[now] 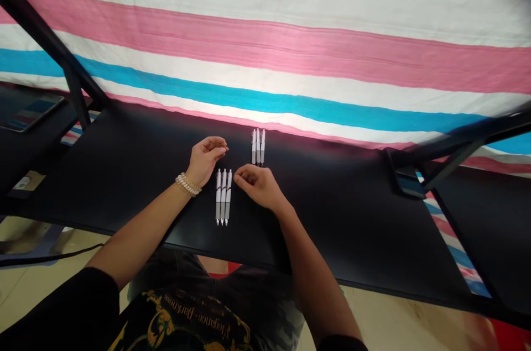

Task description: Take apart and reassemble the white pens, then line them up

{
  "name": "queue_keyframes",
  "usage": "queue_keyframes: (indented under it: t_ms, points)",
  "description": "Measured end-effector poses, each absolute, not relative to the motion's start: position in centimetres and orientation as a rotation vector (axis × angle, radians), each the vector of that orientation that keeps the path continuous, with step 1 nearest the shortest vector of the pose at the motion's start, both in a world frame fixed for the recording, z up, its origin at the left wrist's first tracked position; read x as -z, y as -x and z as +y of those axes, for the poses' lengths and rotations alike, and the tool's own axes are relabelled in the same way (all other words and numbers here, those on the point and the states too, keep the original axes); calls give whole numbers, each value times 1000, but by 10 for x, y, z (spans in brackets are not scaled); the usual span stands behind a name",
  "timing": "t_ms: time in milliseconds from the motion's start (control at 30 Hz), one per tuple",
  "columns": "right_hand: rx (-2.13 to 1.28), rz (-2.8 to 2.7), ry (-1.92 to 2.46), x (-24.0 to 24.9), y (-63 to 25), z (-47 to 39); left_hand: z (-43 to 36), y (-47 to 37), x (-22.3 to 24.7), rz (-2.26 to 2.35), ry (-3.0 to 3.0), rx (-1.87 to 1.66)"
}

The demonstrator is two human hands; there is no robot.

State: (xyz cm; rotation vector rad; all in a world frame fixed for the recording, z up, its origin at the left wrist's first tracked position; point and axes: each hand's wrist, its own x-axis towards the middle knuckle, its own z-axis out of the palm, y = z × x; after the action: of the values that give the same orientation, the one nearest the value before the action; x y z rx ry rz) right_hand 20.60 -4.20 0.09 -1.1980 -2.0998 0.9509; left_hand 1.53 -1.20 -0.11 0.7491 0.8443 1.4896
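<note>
Three white and grey pens (223,197) lie side by side on the black table (340,218), tips toward me. Three more such pens (258,146) lie farther back, partly behind my right hand. My left hand (207,158), with a beaded bracelet at the wrist, hovers above and left of the nearer pens. Its fingers are bent and close together, and nothing shows in them. To the right of the nearer pens is my right hand (258,184), its fingers curled with thumb and index near each other. No object is visible in its grasp.
A striped pink, white and blue cloth (265,52) hangs behind the table. Black metal braces (74,88) stand at the left and similar ones (452,166) at the right. A dark flat device (31,110) lies at the far left, near a brown piece (28,183).
</note>
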Motion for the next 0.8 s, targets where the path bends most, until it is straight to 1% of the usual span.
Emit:
queue_keyframes:
  t_ms: [67,133,200,400,500,600,800]
  points:
    - [-1322,-2163,1040,-4,-205,-49,-12,-16,2,846,-774,-1519]
    - [-1473,-2202,976,-5,-203,-53,-11,-16,3,843,-785,-1528]
    - [-1421,-2235,985,-5,-201,-54,-12,-16,3,838,-790,-1530]
    - [-983,-2320,1161,-4,-201,-47,-12,-16,5,830,-835,-1533]
    - [-859,-2264,1220,-2,-202,-43,-12,-15,6,826,-859,-1533]
    - [-913,-2077,1227,0,-202,-43,-12,-16,6,826,-834,-1553]
    - [-1188,-1647,1053,-5,-200,-46,-12,-16,0,938,-741,-1549]
